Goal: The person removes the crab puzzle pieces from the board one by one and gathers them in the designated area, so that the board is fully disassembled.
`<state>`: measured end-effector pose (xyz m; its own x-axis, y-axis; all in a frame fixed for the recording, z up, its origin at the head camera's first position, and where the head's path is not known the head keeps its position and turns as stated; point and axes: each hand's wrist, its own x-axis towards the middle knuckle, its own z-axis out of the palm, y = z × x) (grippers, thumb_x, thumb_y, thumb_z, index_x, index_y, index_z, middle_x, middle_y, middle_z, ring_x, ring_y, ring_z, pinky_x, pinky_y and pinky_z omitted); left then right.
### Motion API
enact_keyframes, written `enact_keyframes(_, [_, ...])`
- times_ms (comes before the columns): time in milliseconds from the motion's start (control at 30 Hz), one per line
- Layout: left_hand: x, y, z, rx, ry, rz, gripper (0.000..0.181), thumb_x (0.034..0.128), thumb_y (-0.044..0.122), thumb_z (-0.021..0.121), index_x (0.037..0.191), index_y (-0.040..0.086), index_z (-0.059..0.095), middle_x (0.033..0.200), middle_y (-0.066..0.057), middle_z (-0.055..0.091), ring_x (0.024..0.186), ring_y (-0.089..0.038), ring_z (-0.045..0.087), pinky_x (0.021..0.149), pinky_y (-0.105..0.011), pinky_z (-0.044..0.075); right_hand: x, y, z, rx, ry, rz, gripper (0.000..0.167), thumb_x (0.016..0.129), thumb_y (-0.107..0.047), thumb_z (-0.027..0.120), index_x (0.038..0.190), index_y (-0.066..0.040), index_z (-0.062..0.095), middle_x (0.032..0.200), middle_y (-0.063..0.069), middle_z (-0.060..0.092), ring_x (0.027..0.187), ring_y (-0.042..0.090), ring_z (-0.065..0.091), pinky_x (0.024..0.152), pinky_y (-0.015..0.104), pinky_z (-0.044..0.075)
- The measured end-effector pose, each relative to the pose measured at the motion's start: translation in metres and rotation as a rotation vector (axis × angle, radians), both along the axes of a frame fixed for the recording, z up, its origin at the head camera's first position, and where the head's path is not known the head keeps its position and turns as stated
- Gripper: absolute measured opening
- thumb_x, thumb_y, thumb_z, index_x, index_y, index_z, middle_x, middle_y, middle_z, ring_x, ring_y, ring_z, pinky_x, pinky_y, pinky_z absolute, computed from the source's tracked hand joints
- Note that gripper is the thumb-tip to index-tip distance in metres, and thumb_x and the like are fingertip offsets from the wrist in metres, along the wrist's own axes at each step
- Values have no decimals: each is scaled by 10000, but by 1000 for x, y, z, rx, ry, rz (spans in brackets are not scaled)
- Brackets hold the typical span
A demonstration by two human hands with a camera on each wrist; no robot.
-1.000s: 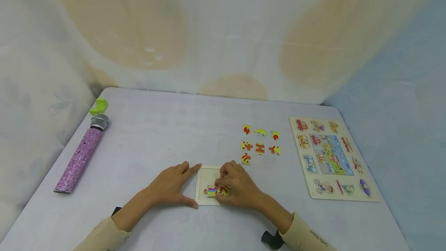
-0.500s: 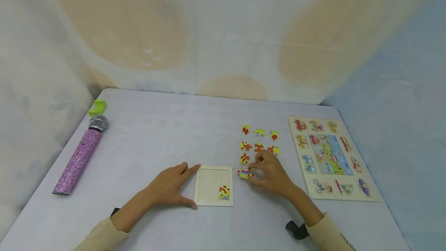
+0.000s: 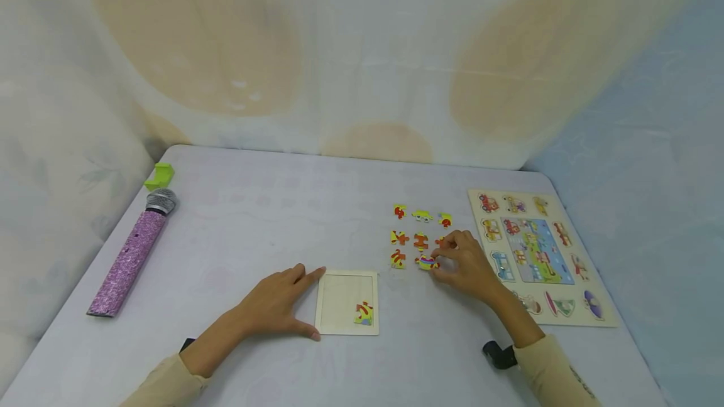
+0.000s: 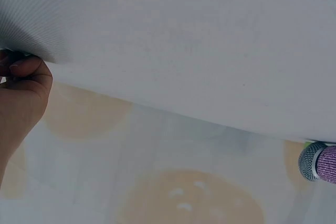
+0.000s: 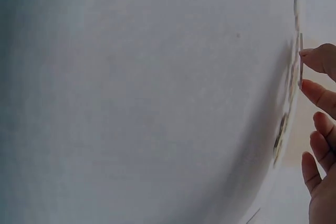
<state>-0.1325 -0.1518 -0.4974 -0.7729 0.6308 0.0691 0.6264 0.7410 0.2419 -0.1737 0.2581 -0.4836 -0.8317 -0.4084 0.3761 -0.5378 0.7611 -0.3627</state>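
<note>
My right hand (image 3: 466, 267) pinches a rainbow-striped jigsaw piece (image 3: 427, 262) between thumb and finger, just below the rows of loose pieces. Seen edge-on in the right wrist view, the pinched piece (image 5: 301, 59) is a thin strip. My left hand (image 3: 275, 303) rests along the left side of a square wooden puzzle tray (image 3: 339, 326), index finger at its top corner and thumb at its bottom corner. One yellow and red piece (image 3: 364, 313) lies in the tray's lower right. Loose yellow and red pieces (image 3: 421, 242) lie above and right of the tray.
A purple glittery microphone (image 3: 131, 256) lies at the table's left edge, near a green block (image 3: 160, 176). On the right lies a larger picture puzzle board (image 3: 511, 306), close to my right hand. Curtains rise behind the table (image 3: 271, 206).
My right hand has lifted the rainbow piece out of the tray and carried it right and up to the loose pieces. My left hand has stayed at the tray.
</note>
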Motion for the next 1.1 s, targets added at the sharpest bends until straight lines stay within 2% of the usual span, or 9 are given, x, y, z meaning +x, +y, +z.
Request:
enact_keyframes(133, [0,0,0,-2,4,0,1160,602,912,595,1493,183,451,966,84,367,695,-67,353,638,-201,326,-4,1,-2,33,-12,-2,258,676,-175,893,894,-76,797,916,33,514,904,190,415,793,359,340])
enact_keyframes(233, [0,0,1,-1,10,-4,1160,603,910,597,1493,182,450,967,82,366,698,-67,354,638,-202,325,-4,1,-3,54,-27,-8,315,690,-188,887,966,-66,798,921,37,511,903,192,409,796,364,336])
enact_keyframes(367, [0,0,1,-3,10,-5,1160,603,911,595,1495,184,448,971,83,365,703,-66,357,638,-202,325,0,-5,-3,61,-67,-24,435,715,-255,883,1098,-82,774,985,51,521,947,194,416,831,376,357])
enact_keyframes(467, [0,0,0,-5,6,-3,1160,603,913,592,1496,187,446,973,82,365,704,-67,356,638,-202,325,8,-15,-1,61,-78,-14,467,713,-325,889,1116,-119,772,1004,29,508,965,176,409,838,366,367])
enact_keyframes(733, [-1,0,-1,-3,6,0,1165,598,921,583,1495,190,445,952,84,356,687,-69,345,623,-201,311,30,-55,3,34,17,173,509,659,-415,909,1083,-165,778,965,-15,479,948,122,404,794,300,376])
enact_keyframes(933, [0,0,-1,-2,1,4,1162,599,914,595,1495,190,446,952,87,358,688,-68,349,630,-202,317,42,-78,5,33,-31,233,483,673,-453,893,1065,-192,781,952,-51,456,940,85,385,773,258,377])
enact_keyframes(1033, [0,0,-1,3,3,4,1157,599,901,616,1492,183,452,950,88,357,684,-70,348,631,-203,317,46,-86,5,25,-54,259,458,686,-446,887,1052,-191,782,953,-57,447,946,84,382,798,276,377])
enact_keyframes(1100, [0,0,-1,11,10,2,1154,598,892,629,1485,173,462,946,87,356,677,-69,343,622,-202,313,48,-90,3,23,-67,274,441,698,-447,880,1047,-196,781,954,-62,446,957,85,388,859,300,401])
